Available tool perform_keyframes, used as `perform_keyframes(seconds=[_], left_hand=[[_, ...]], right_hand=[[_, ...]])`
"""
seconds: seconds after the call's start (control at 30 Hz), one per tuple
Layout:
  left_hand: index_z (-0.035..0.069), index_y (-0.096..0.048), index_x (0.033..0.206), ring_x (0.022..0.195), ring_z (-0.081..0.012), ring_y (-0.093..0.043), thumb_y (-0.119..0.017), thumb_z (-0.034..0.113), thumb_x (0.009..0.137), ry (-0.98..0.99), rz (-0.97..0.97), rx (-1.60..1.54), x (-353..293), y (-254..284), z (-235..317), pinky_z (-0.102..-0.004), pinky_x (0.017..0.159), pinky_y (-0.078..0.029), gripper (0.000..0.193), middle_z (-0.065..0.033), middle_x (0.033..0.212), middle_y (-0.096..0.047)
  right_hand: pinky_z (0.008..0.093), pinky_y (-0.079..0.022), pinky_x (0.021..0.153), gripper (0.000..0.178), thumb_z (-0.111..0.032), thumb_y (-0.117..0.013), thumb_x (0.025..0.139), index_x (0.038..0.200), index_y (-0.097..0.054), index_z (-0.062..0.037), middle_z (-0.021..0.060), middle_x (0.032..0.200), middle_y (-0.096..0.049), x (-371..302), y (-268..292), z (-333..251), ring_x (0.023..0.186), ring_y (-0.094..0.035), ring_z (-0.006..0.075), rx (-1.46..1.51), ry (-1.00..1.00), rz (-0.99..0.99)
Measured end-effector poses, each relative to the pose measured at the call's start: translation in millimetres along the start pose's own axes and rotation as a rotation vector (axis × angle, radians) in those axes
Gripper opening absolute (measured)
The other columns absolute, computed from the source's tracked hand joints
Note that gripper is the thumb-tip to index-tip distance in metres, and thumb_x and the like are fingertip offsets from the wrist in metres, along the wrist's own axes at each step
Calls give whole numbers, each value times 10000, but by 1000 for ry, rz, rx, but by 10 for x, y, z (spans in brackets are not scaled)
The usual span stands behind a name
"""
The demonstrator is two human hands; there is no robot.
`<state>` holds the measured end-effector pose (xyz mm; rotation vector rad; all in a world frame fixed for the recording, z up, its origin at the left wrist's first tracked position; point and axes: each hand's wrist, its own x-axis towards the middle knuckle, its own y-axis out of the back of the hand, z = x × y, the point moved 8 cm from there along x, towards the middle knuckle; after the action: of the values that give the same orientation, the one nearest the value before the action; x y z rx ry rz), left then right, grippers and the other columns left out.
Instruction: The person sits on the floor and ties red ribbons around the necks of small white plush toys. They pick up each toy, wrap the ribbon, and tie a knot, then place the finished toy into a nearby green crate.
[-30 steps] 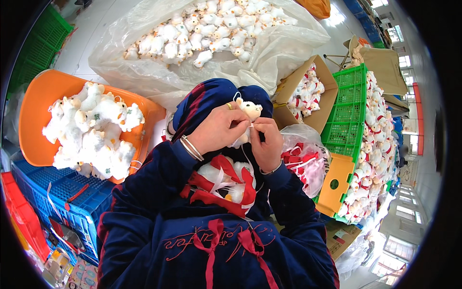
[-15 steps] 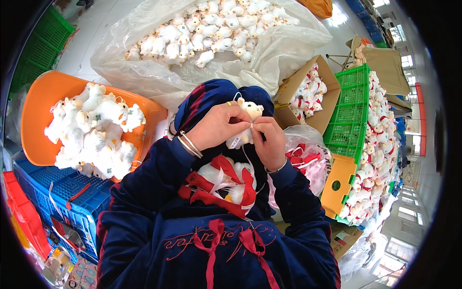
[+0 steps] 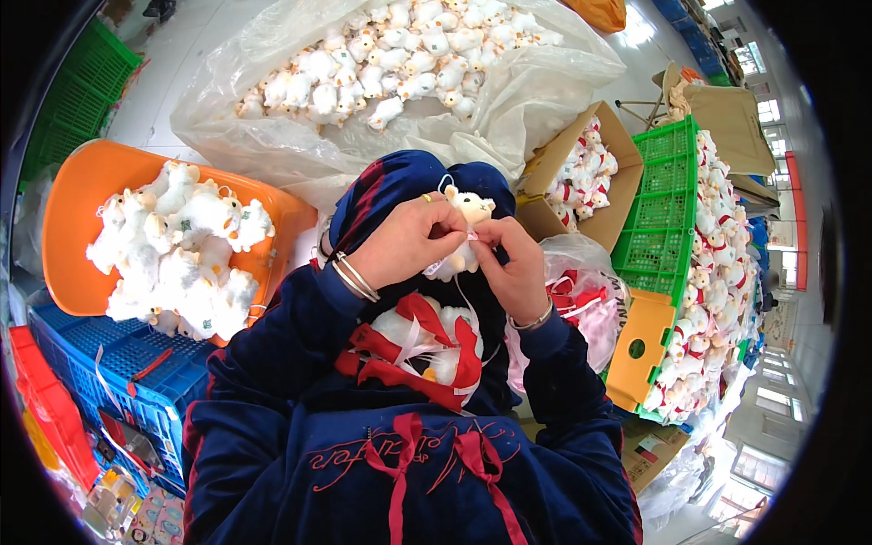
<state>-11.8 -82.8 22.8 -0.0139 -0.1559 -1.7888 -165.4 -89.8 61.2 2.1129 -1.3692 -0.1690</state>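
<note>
A small white plush animal [image 3: 470, 207] with a cream face stands upright above my lap, a thin loop at its head. At its neck, my left hand [image 3: 411, 238] and my right hand [image 3: 516, 271] pinch a narrow pale ribbon between thumbs and forefingers, fingertips almost touching. The ribbon's loose end trails below the toy. My fingers partly hide the toy's body. Lower on my lap lie red fabric strips [image 3: 466, 365] with pale ribbons, over white plush [image 3: 443, 363].
Left, an orange tub [image 3: 68, 245] holds several white plush toys, beside a blue crate [image 3: 91, 341]. Ahead, a plastic sheet [image 3: 218, 95] bears many more. Right are a cardboard box [image 3: 620, 186], a green crate [image 3: 656, 204] and toys with red scarves [image 3: 704, 309]. A clear bag [image 3: 581, 322] holds red strips.
My right hand has turned slightly and shifted a little to the right at the toy's neck. The toy has tilted and dropped slightly. My left hand stays nearly in place.
</note>
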Motion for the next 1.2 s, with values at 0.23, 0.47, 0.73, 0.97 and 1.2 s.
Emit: perform_keyframes(seconds=[0.23, 0.47, 0.73, 0.97, 1.2], left_hand=[[26, -678, 921, 807, -124, -590, -738, 49, 913, -62, -9, 43, -3, -1, 10, -270, 740, -503, 65, -31, 853, -643], [31, -691, 951, 792, -121, -615, -752, 73, 931, 27, 37, -33, -17, -4, -53, -269, 728, -517, 77, -38, 883, -629], [35, -751, 1055, 837, -209, -672, -713, 72, 941, -132, 30, 92, 3, 36, 25, -304, 758, -528, 126, -88, 925, -691], [54, -751, 1024, 840, -306, -680, -715, 97, 923, -138, -101, 280, 89, 24, 129, -365, 749, -531, 115, -133, 894, -705], [45, -707, 985, 828, -328, -681, -706, 109, 927, -159, -30, 340, 33, 26, 157, -386, 733, -532, 87, -146, 892, -697]], right_hand=[[322, -519, 669, 152, 33, -723, 886, 1007, -650, -22, 119, 921, -617, -56, -59, -6, 747, -646, 252, -78, 31, 92], [342, -521, 700, 215, 83, -737, 840, 975, -612, -28, 137, 974, -641, -179, -98, -13, 809, -649, 289, -114, 204, 253], [341, -522, 696, 216, 92, -742, 841, 952, -604, -31, 134, 976, -653, -182, -92, -17, 813, -650, 294, -130, 293, 242], [348, -533, 701, 197, 93, -750, 834, 915, -612, -22, 131, 955, -656, -127, -81, -66, 816, -659, 300, -134, 344, 223], [359, -531, 695, 191, 71, -748, 847, 949, -621, -29, 132, 928, -652, -95, -67, -62, 803, -655, 304, -130, 281, 176]])
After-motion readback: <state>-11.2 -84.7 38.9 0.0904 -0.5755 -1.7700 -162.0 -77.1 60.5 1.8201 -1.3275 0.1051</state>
